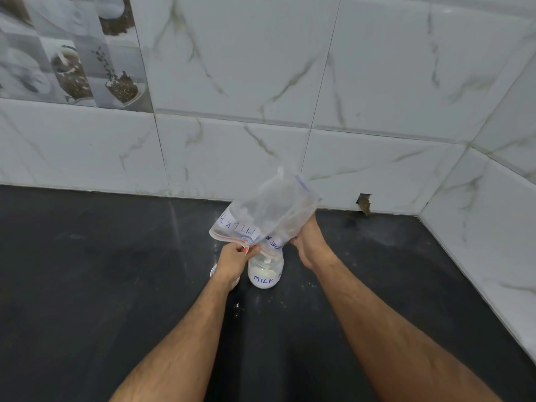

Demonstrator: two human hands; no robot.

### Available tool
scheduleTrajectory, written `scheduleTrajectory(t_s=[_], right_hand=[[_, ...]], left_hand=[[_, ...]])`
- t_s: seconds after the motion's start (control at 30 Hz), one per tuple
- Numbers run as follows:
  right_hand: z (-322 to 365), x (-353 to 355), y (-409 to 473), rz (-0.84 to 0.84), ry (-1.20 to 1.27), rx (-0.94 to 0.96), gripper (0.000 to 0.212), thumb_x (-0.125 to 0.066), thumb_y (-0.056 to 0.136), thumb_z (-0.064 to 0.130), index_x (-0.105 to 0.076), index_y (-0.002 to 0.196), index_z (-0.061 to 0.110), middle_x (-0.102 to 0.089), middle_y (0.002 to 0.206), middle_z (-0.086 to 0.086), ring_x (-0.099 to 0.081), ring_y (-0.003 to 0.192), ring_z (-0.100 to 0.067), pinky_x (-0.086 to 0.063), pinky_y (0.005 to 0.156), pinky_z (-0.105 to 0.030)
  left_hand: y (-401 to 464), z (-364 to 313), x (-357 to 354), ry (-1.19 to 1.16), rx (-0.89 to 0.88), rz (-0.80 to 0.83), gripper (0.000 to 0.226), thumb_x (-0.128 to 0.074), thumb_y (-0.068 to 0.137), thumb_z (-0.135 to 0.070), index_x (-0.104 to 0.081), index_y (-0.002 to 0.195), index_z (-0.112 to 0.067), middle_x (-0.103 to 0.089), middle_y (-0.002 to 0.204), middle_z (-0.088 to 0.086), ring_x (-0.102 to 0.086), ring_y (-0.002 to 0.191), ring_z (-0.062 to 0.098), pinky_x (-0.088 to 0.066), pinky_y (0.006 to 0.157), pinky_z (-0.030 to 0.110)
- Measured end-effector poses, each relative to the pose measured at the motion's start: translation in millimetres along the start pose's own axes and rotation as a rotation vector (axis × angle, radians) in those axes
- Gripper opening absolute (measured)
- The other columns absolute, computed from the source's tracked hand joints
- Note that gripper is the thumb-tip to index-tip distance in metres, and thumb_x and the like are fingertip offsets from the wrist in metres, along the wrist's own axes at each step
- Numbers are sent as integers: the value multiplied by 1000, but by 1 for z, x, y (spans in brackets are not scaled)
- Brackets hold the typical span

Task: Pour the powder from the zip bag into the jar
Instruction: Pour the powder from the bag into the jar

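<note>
A clear zip bag [269,211] with a white label reading "MILK" is tipped upside down over a small glass jar [265,271] on the black counter. The bag's red-edged mouth points down into the jar's opening. My left hand [236,258] pinches the mouth edge on the left. The bag's right side is gripped by my right hand [309,240]. White powder fills most of the jar, which carries a "MILK" label. The bag looks almost empty, with a little powder clinging inside.
A white lid [214,270] lies on the black counter [87,271] just left of the jar, partly behind my left wrist. Spilled powder specks dot the counter around the jar. Marble-look tiled walls [377,97] meet at the right corner.
</note>
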State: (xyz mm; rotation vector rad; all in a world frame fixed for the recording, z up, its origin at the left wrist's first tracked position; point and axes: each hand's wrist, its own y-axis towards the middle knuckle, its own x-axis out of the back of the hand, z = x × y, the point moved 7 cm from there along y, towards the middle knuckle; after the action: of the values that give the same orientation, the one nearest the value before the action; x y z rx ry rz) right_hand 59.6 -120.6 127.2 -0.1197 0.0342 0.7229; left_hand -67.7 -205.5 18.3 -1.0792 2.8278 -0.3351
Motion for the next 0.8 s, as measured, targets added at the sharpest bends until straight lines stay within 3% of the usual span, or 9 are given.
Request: scheduleTrajectory(t_s=[0.1,0.17,0.27,0.4,0.47,0.57,0.63,0.7,0.8], right_hand=[[-10,2,2,3,-12,-63,51,-28,96,69,-62,122,41,-71,123,7,-67,113,-14,-54,95,-43],[-8,2,4,18,-92,-39,24,-53,94,35,-68,113,30,-76,106,1,-70,104,-23,-57,89,-45],[-6,4,7,19,-163,-47,48,-61,65,1,-67,111,12,-73,94,-14,-66,89,-26,-57,77,-46],[-14,3,8,16,-100,-141,46,-59,69,6,-68,114,15,-74,105,-12,-69,98,-26,-56,87,-47],[-16,0,11,17,-141,-144,60,-55,53,-1,-69,111,12,-73,102,-17,-64,94,-26,-55,80,-43],[-10,1,12,-9,-193,-81,54,-59,55,13,-68,108,13,-71,108,-20,-62,90,-23,-54,81,-44],[-12,-1,8,3,-137,-131,40,-53,70,3,-69,105,15,-72,105,-19,-64,95,-25,-53,93,-50],[-16,-2,4,12,-140,-178,48,-50,67,-8,-68,103,17,-72,103,-15,-64,103,-30,-51,99,-52],[-10,3,4,-84,-80,-133,33,-59,79,24,-67,111,23,-74,109,-6,-66,112,-31,-53,98,-51]], left_hand=[[2,-1,-2,26,-12,2,17,-69,90,-9,-69,102,4,-67,82,-1,-54,48,-10,-39,47,5],[4,-3,-3,36,-12,9,18,-71,89,-9,-70,98,7,-67,81,1,-58,58,-7,-42,52,6],[7,-6,-3,36,-19,12,34,-75,85,-12,-64,97,19,-66,89,11,-61,85,14,-49,75,20],[7,-7,-4,42,-17,6,30,-75,85,-9,-67,97,17,-69,92,11,-62,85,14,-50,72,16],[7,-7,-4,50,-26,-8,30,-77,83,-12,-68,92,15,-69,89,10,-62,87,16,-50,76,23],[7,-9,-1,50,-32,-66,13,-79,82,-14,-74,83,-2,-75,93,5,-67,92,18,-52,88,35],[6,-10,-3,34,-26,-68,7,-79,82,-13,-75,85,-8,-76,96,7,-68,96,18,-53,92,36],[7,-10,-4,27,-21,-63,5,-78,82,-13,-75,82,-9,-76,96,7,-67,95,18,-53,91,36],[6,-9,-2,9,-15,-64,4,-78,82,-12,-74,83,-10,-75,96,5,-67,94,16,-52,86,29]])
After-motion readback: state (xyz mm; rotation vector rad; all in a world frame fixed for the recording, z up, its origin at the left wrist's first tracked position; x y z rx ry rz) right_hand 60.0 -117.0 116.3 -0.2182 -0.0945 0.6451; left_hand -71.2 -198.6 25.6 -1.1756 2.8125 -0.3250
